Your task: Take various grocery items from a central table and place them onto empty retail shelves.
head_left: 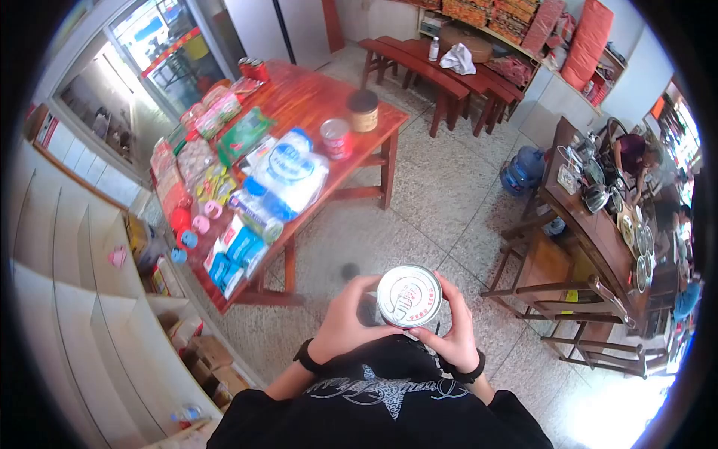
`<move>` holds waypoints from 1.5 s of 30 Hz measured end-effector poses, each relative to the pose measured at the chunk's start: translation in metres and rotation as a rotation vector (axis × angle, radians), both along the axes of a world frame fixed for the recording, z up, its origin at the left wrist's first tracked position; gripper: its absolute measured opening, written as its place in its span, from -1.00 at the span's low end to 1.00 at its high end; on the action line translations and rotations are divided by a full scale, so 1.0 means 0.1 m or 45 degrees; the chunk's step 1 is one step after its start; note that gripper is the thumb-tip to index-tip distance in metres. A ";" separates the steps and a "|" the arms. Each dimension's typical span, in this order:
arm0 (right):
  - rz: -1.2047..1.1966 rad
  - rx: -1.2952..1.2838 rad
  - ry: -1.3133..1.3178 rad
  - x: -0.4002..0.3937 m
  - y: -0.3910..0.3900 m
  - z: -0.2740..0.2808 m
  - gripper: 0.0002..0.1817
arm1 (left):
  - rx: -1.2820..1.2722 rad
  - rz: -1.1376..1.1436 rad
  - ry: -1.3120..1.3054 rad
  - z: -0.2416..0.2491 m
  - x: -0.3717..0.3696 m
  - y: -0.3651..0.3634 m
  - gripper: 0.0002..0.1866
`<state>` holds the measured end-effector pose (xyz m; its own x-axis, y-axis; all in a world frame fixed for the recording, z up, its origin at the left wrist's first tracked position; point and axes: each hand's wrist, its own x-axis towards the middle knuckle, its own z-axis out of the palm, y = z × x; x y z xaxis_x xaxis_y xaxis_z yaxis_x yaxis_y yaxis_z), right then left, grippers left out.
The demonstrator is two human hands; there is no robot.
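A round can (409,296) with a pale printed lid is held upright in front of my chest. My left hand (348,318) wraps its left side, and my right hand (453,326) wraps its right side, with both thumbs at the near edge. Ahead to the left stands a red wooden table (299,93). On it are a red and white can (336,140), a jar with a dark lid (363,111), a white and blue package (290,168), a green packet (245,136) and blue and white packets (238,254).
Pale shelves (75,299) line the left side. Red benches (419,67) stand at the back. To the right are a dark table (576,217) with dishes, wooden chairs (553,288), a blue water bottle (523,169) and a person (636,153) beyond.
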<state>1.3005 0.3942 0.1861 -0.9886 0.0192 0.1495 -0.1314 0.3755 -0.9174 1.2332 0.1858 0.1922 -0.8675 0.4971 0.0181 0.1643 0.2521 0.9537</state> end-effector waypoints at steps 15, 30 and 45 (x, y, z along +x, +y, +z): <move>-0.127 0.059 -0.028 -1.58 -0.11 -0.03 0.00 | -0.051 -0.065 0.195 -0.12 -1.70 0.04 -0.22; 0.239 0.222 -0.048 -3.27 0.36 -0.58 -0.05 | -0.264 0.340 0.161 -0.59 -2.67 0.41 -0.22; 1.123 0.331 -0.036 -4.84 0.83 -1.39 -0.09 | -1.022 1.059 0.302 -1.23 -3.12 1.21 -0.20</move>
<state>0.8167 0.4773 0.0470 -0.6324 -0.7744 0.0193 -0.4472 0.3446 -0.8254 0.9210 0.3072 0.0687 -0.9470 -0.2773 0.1621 -0.1819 0.8789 0.4410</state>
